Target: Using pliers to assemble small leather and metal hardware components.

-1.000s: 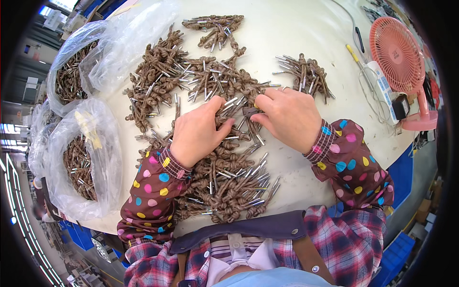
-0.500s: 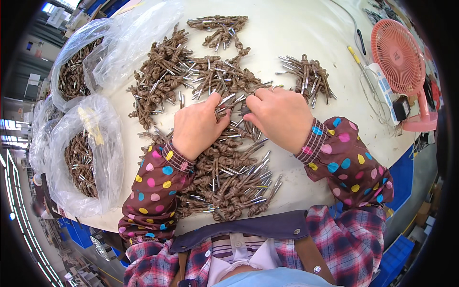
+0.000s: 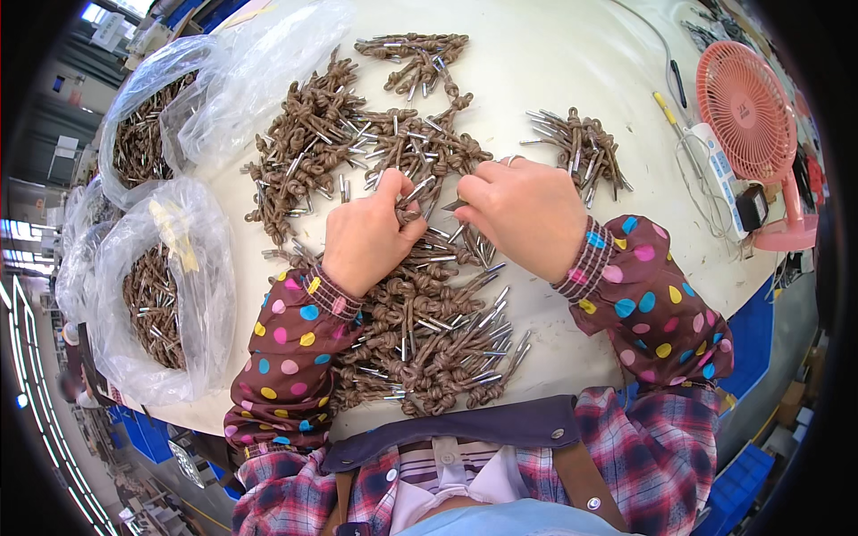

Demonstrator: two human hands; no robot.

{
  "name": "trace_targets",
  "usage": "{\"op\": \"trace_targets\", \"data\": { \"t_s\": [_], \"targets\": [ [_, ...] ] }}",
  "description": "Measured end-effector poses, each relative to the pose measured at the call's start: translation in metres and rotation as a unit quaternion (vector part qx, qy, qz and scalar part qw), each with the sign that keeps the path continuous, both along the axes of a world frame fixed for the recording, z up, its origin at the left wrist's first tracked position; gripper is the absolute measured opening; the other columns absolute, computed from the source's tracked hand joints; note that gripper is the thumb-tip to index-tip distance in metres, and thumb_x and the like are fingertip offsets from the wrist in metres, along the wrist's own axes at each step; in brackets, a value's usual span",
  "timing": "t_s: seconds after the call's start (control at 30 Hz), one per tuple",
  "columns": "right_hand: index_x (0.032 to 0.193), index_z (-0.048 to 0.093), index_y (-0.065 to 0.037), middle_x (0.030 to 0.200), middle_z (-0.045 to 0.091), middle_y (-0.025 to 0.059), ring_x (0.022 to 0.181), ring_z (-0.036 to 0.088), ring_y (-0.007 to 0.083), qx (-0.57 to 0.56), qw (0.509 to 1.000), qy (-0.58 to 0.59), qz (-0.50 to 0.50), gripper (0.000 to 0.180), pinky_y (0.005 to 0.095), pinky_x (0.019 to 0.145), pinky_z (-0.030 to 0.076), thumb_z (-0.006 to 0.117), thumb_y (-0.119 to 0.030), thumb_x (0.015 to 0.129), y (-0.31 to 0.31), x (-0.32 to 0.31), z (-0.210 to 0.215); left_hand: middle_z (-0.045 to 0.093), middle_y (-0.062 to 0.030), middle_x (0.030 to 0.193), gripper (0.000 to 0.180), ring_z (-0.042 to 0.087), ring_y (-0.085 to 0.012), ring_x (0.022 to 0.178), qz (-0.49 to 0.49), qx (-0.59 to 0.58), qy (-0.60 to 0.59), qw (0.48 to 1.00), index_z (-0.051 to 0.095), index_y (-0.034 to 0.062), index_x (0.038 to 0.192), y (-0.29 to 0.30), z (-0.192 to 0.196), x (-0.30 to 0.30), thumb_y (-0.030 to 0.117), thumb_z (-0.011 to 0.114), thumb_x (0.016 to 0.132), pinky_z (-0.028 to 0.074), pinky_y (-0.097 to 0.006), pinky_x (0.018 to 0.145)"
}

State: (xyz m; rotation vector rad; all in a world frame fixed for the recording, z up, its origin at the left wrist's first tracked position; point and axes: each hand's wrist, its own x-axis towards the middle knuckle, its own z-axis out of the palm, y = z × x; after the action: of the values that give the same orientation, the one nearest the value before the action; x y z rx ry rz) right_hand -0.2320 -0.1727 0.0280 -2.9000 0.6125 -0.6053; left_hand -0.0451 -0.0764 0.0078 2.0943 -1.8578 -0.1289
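Head view: both hands, left (image 3: 365,234) and right (image 3: 527,214), curled palm-down, pinching knotted cords (image 3: 420,201); three plastic bags (image 3: 165,295), one fan (image 3: 751,116).

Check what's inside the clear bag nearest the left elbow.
The clear plastic bag holds a heap of brown knotted cords with silver metal tips, like those under the left hand, plus a yellowish strip near the top. The bag's folds hide its bottom layers.

Both forearms in polka-dot sleeves reach forward; the left hand (image 3: 365,237) and right hand (image 3: 525,213) meet, fingers curled in pinching grips.
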Motion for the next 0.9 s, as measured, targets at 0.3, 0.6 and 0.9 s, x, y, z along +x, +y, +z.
{"op": "trace_targets", "data": {
  "t_s": [0.3, 0.6, 0.9],
  "targets": [
    [0.087, 0.058, -0.010, 0.078, 0.058, 0.0031, 0.074, 0.061, 0.0236, 0.020, 0.999, -0.022, -0.038, 0.024, 0.0362, 0.061, 0.049, 0.072, -0.027, 0.079, -0.014, -0.019, 0.000, 0.067, -0.0060, 0.085, 0.003, 0.059, -0.0124, 0.075, 0.019, -0.049, 0.292, 0.955, 0.047, 0.0045, 0.098, -0.003, 0.024, 0.020, 0.004, 0.044, 0.096, 0.048, -0.029, 0.064],
    [0.086, 0.058, -0.010, 0.077, 0.057, 0.0035, 0.073, 0.060, 0.0245, 0.015, 0.998, -0.028, -0.051, 0.024, 0.0366, 0.061, 0.048, 0.073, -0.027, 0.078, -0.024, -0.022, -0.003, 0.064, -0.0193, 0.075, 0.031, 0.064, -0.0376, 0.072, -0.009, 0.040, 0.058, 0.997, 0.051, 0.0056, 0.109, -0.050, 0.009, -0.010, 0.025, 0.062, 0.087, 0.050, -0.046, 0.065],
    [0.085, 0.057, -0.010, 0.080, 0.056, 0.0024, 0.077, 0.060, 0.0215, -0.060, 0.998, -0.026, -0.024, 0.022, 0.0339, 0.063, 0.050, 0.072, -0.026, 0.077, -0.023, -0.004, -0.009, 0.059, -0.0100, 0.093, 0.028, 0.063, -0.0315, 0.087, -0.085, 0.056, -0.045, 0.994, 0.056, 0.0148, 0.110, -0.044, 0.010, 0.004, 0.016, 0.063, 0.083, 0.051, -0.043, 0.070]
  ]
}}
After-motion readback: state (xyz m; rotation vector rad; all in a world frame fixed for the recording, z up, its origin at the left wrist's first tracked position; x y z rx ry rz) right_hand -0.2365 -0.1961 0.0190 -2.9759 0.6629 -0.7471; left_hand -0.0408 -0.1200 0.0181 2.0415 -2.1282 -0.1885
